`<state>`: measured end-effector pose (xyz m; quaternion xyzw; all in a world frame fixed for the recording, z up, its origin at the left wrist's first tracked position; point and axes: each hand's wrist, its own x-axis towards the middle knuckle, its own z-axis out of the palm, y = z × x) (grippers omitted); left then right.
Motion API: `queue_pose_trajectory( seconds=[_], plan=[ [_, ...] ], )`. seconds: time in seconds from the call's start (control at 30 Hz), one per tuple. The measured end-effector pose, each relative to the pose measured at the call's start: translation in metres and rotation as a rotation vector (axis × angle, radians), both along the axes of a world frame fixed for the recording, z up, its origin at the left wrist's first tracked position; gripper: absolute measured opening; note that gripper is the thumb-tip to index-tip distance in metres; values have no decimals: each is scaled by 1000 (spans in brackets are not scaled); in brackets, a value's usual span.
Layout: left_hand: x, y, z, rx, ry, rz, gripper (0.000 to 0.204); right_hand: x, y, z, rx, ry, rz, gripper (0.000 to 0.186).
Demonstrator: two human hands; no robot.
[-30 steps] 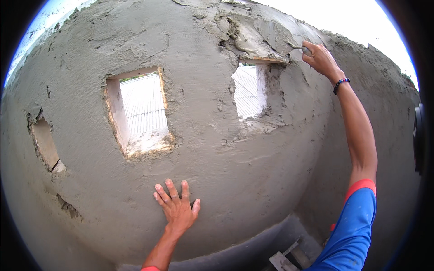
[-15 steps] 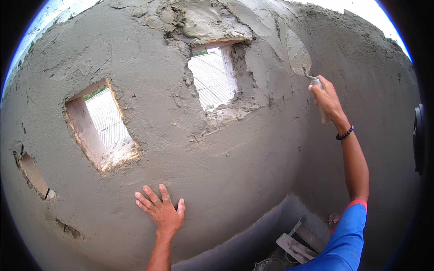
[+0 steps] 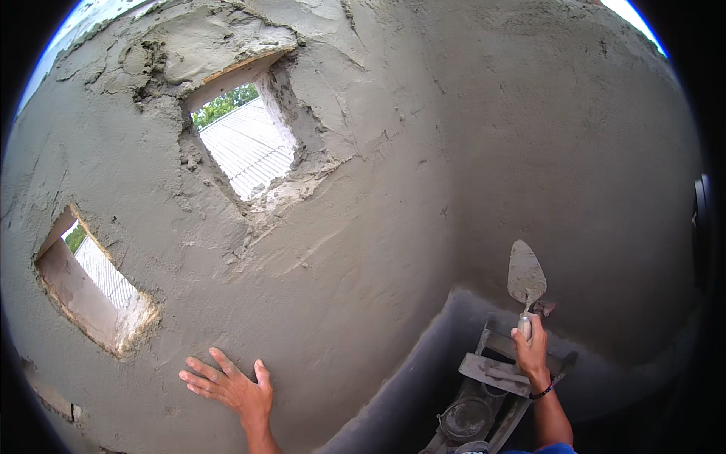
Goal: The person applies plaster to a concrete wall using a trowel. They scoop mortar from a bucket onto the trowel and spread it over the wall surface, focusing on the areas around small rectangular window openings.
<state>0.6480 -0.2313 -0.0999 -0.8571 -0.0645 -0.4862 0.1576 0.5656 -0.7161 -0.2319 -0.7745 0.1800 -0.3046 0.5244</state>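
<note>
My left hand rests with fingers spread against the grey, plastered wall, below the window openings. In my right hand is a pointed trowel, gripped by its handle with the blade upward. The blade carries a thin grey smear of mortar. Just below and left of that hand lies a flat rectangular float with a handle, on a ladder-like frame.
Two rough-edged openings, the upper one and the lower left one, show a corrugated roof outside. A round mortar-stained bucket stands within the frame. The wall meets another plastered wall at the right. A ledge edge curves below.
My right hand has come down from the upper wall to near the frame, bringing the trowel along. The view has swung right. My left hand stays spread on the wall.
</note>
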Motion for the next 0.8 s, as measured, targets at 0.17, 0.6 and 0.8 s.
queue_pose_trajectory(
  seconds=[0.17,0.6,0.8],
  plan=[
    [7,-3,1,21,-6,-20,91,-16,13,-85,-204,232,47,38],
    [-22,28,16,164,-232,-487,69,-191,62,-263,171,1104,100,40],
    [4,-6,21,254,-128,-132,82,-226,75,-359,205,1474,47,44]
  ],
)
